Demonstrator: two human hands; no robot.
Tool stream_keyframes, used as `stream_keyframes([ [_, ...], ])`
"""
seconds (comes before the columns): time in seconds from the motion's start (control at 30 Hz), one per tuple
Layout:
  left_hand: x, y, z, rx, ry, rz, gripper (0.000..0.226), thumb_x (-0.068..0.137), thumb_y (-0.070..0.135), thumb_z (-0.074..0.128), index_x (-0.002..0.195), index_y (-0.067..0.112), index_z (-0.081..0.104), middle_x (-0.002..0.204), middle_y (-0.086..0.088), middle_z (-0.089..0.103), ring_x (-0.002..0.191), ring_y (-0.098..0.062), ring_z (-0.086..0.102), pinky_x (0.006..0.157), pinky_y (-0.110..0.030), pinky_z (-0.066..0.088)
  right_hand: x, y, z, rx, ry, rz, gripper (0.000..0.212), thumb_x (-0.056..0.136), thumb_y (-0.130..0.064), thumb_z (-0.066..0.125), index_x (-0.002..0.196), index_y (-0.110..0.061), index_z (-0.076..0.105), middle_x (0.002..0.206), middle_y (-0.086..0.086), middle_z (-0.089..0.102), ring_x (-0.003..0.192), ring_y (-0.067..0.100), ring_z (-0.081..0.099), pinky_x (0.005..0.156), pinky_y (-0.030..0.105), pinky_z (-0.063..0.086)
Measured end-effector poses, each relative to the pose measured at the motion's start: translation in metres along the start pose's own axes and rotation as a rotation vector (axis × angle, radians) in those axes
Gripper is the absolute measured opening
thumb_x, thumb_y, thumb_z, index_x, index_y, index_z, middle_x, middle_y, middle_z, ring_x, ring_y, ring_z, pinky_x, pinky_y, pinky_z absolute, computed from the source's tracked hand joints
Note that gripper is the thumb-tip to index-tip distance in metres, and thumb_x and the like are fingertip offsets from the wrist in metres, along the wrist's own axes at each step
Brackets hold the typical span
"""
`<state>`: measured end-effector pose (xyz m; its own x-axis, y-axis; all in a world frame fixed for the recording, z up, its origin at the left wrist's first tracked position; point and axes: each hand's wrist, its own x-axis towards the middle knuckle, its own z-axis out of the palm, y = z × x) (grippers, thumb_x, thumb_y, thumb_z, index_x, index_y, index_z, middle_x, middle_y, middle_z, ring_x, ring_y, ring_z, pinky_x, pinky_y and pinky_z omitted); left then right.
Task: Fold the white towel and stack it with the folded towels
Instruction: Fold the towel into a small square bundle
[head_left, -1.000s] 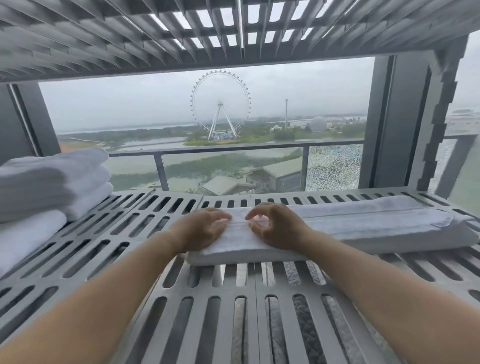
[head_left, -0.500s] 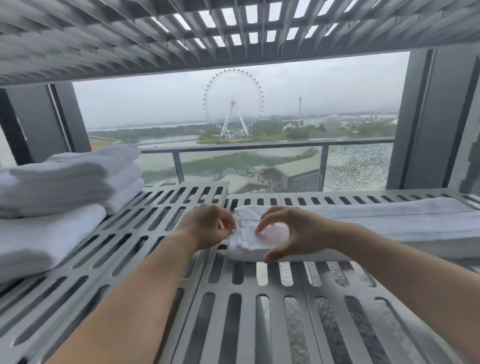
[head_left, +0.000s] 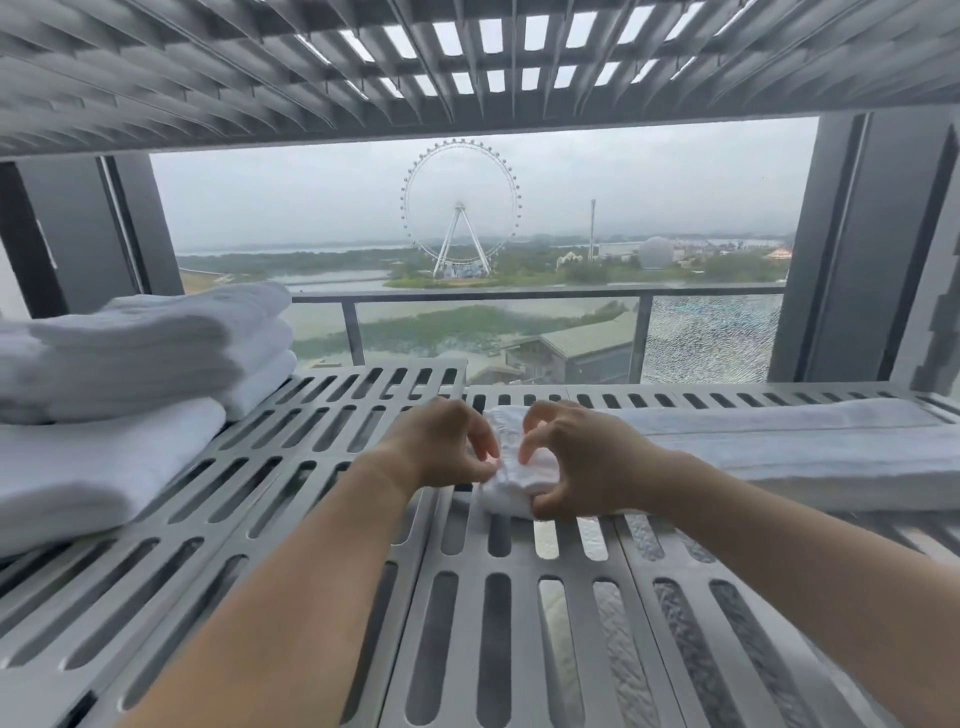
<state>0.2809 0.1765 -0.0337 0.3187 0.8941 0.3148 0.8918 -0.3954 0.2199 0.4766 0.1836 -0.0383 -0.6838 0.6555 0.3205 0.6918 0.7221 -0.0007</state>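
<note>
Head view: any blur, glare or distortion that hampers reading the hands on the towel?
Head view: wide-angle bowing in the upper slats; flat overcast backlight from the window, no glare; left hand, right hand and white towel read clearly; folded towels slightly soft.

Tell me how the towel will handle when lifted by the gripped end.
Likely floppy: the towel bunches and wrinkles where the left hand and right hand pinch it. The long folded rest would probably sag and open out. Soft cloth may catch slightly on the slotted shelf rather than slide.
</note>
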Motion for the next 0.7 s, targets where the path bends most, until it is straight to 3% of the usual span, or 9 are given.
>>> stream_keyframes([
  [0.13, 0.001, 0.0, 0.0, 0.037, 0.042, 0.019, 0.015, 0.069, 0.033, 0.078, 0.081, 0.033, 0.069, 0.061, 0.026, 0.055, 0.06, 0.01, 0.053, 0.053, -0.01, 0.037, 0.003, -0.006, 0.013, -0.024, 0.255, 0.063, 0.029, 0.075, -0.025, 0.054, 0.1, -0.016, 0.065, 0.098, 0.001, 0.06, 0.085, 0.023, 0.06, 0.063, 0.024, 0.042],
  [0.23, 0.003, 0.0, 0.001, 0.057, 0.058, 0.045, 0.04, 0.07, 0.033, 0.077, 0.106, 0.033, 0.059, 0.074, 0.019, 0.06, 0.068, -0.002, 0.057, 0.064, -0.022, 0.049, -0.001, -0.007, 0.02, 0.046, 0.381, 0.091, 0.02, 0.084, -0.03, 0.051, 0.084, -0.013, 0.062, 0.084, 0.002, 0.062, 0.072, 0.026, 0.061, 0.057, 0.024, 0.035],
  [0.33, 0.004, 0.003, 0.006, 0.123, 0.041, 0.07, 0.04, 0.081, 0.032, 0.067, 0.119, 0.039, 0.053, 0.088, 0.014, 0.067, 0.074, -0.007, 0.059, 0.071, -0.029, 0.053, -0.012, -0.012, 0.033, 0.032, 0.417, 0.032, 0.027, 0.09, -0.035, 0.046, 0.084, -0.013, 0.062, 0.085, 0.001, 0.062, 0.076, 0.024, 0.059, 0.055, 0.028, 0.041],
  [0.47, 0.004, 0.005, 0.012, 0.171, 0.075, 0.052, 0.022, 0.089, 0.032, 0.056, 0.109, 0.039, 0.065, 0.107, 0.009, 0.067, 0.093, -0.014, 0.063, 0.08, -0.034, 0.051, -0.018, -0.011, 0.031, 0.112, 0.427, 0.083, 0.019, 0.081, -0.034, 0.06, 0.096, -0.021, 0.058, 0.091, -0.005, 0.063, 0.08, 0.019, 0.059, 0.059, 0.03, 0.042],
  [0.6, 0.006, 0.002, 0.017, 0.199, 0.142, 0.073, 0.021, 0.09, 0.031, 0.056, 0.107, 0.035, 0.067, 0.11, 0.012, 0.066, 0.095, -0.014, 0.063, 0.084, -0.03, 0.045, -0.025, 0.005, 0.024, 0.115, 0.41, 0.161, 0.028, 0.07, -0.039, 0.071, 0.083, -0.027, 0.05, 0.081, -0.016, 0.052, 0.074, 0.013, 0.054, 0.058, 0.026, 0.035],
  [0.7, 0.009, 0.0, 0.019, 0.188, 0.185, 0.088, 0.02, 0.088, 0.028, 0.058, 0.104, 0.033, 0.068, 0.105, 0.013, 0.068, 0.091, -0.013, 0.063, 0.082, -0.031, 0.042, -0.03, 0.013, 0.021, 0.092, 0.44, 0.084, 0.023, 0.07, -0.035, 0.076, 0.071, -0.025, 0.056, 0.084, -0.012, 0.063, 0.073, 0.016, 0.061, 0.057, 0.025, 0.042],
])
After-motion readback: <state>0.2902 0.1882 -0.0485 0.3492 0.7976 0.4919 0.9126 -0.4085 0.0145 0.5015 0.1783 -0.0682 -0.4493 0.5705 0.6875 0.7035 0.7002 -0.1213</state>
